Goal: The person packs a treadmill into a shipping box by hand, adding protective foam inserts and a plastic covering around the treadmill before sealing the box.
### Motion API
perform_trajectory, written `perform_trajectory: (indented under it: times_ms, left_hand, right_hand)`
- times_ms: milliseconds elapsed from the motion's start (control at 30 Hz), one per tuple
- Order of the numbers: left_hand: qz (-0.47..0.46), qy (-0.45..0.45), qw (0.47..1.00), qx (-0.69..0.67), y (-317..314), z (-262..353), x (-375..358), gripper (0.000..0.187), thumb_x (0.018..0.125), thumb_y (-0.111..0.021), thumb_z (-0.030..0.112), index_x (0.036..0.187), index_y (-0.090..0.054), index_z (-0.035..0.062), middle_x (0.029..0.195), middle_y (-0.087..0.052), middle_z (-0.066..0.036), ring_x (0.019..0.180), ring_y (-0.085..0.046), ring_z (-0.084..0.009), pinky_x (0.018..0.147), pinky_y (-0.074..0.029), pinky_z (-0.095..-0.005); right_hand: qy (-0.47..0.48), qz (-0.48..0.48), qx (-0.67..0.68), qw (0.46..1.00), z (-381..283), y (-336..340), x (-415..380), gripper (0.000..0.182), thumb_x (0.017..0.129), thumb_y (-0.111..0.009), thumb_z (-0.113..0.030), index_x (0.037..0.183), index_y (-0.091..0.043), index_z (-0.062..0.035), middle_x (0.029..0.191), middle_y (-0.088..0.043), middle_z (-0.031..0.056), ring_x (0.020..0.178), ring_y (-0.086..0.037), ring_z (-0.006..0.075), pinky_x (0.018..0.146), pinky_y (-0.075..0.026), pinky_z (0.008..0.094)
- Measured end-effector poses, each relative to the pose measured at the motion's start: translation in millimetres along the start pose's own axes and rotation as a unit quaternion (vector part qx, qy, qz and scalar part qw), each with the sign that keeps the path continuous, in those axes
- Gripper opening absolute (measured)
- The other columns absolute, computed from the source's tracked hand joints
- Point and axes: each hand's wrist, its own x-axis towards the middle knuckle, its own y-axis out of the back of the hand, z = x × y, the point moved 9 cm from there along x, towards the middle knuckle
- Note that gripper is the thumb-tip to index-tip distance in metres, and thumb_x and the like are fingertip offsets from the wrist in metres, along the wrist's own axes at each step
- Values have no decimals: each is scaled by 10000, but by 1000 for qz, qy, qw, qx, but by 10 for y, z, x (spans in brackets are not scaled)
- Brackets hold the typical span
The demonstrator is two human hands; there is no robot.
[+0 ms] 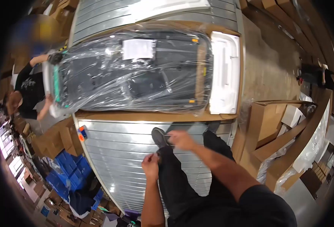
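Note:
My left hand [150, 163] is closed, its fingers pinched together beside my dark trouser leg [170, 166]. What it holds, if anything, is too small to name. Ahead and to the right, my right hand [180, 140] is curled and slightly smeared by motion, close to my dark shoe [159, 137]. Its grip hides whatever may be inside. Beyond both hands lies a large dark panel-like item [99, 77] wrapped in clear plastic film, in an open cardboard box [144, 115]. A white sheet of paper [138, 49] rests on the film, and a white foam block [224, 73] fills the box's right end.
I stand on a slatted metal surface [117, 151]. At the left, another person [30, 87] holds the item's far end by white foam. Blue bins [69, 170] stand lower left; an orange and blue object [82, 133] sits at the edge. Open cartons [269, 125] are on the right.

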Motion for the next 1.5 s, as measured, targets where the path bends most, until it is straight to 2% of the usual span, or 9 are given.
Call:
perform_trajectory:
  times_ms: [33,100,133,333,667,933,1233,1400,1500]
  left_hand:
    - [5,-14,999,-29,-355,-26,193,232,791,-646,147,945,-631,-25,768,-627,-38,696,-609,-124,577,-447,-238]
    - [-27,49,993,-107,-1071,14,528,394,803,-651,166,1132,-544,-23,963,-606,-68,848,-613,-164,696,-470,-293]
    - [-27,88,988,-123,-1388,-6,748,507,814,-672,231,1207,-476,-22,1065,-577,-92,928,-596,-189,795,-466,-334]
    - [34,185,944,-271,-2601,-431,2258,730,860,-527,543,1306,-399,-21,1280,-479,-137,1147,-492,-267,996,-362,-406]
    - [463,68,878,-96,-2436,-350,2447,811,765,-635,541,1061,-449,-191,988,-569,-346,896,-601,-417,776,-507,-459]
    - [501,-18,861,-85,-2330,-386,2527,685,747,-705,407,1115,-426,-100,1076,-513,-289,999,-519,-419,870,-416,-459]
    - [527,-42,848,-33,-2213,-247,2431,696,726,-727,402,1112,-451,-108,1038,-549,-268,968,-549,-390,863,-425,-435]
    - [380,-70,869,-310,-2311,-338,2606,576,776,-703,305,1154,-476,-66,1073,-591,-199,975,-577,-345,879,-440,-423]
    - [63,8,777,-626,-2778,-802,3024,405,807,-666,203,1116,-544,-28,1095,-606,-132,980,-587,-301,893,-449,-425]
  right_hand:
    - [117,89,-101,984,692,493,-95,216,818,-540,-105,1000,-625,-27,878,-653,160,826,-628,287,774,-500,363]
    - [-106,110,-363,919,1531,1692,-281,239,787,-583,-94,1009,-641,-29,896,-655,171,853,-623,297,777,-492,376]
    - [-231,253,-137,929,1987,2347,-485,268,789,-621,-149,1018,-636,-10,944,-645,200,864,-619,320,767,-487,384]
    - [-163,478,-328,798,2479,4194,-373,671,758,-687,-207,1311,-369,2,1082,-565,260,1017,-540,421,902,-428,431]
    - [-206,508,-196,813,3284,4257,-186,679,681,-739,-160,1257,-420,4,1054,-581,267,1003,-562,404,863,-451,407]
    - [-229,494,-190,817,4262,4432,-179,739,742,-706,-155,1293,-317,146,1299,-421,291,1207,-422,372,1043,-303,386]
    - [-240,479,-259,804,3472,4319,-17,765,720,-715,-139,1314,-310,123,1292,-413,315,1190,-424,399,1026,-315,389]
    - [-207,464,-276,816,3554,4357,-22,761,710,-726,-130,1301,-322,129,1278,-429,314,1171,-447,401,1013,-330,393]
    - [-165,459,-201,849,3697,4372,-19,707,702,-709,-86,1271,-352,133,1240,-464,310,1138,-479,403,992,-353,387]
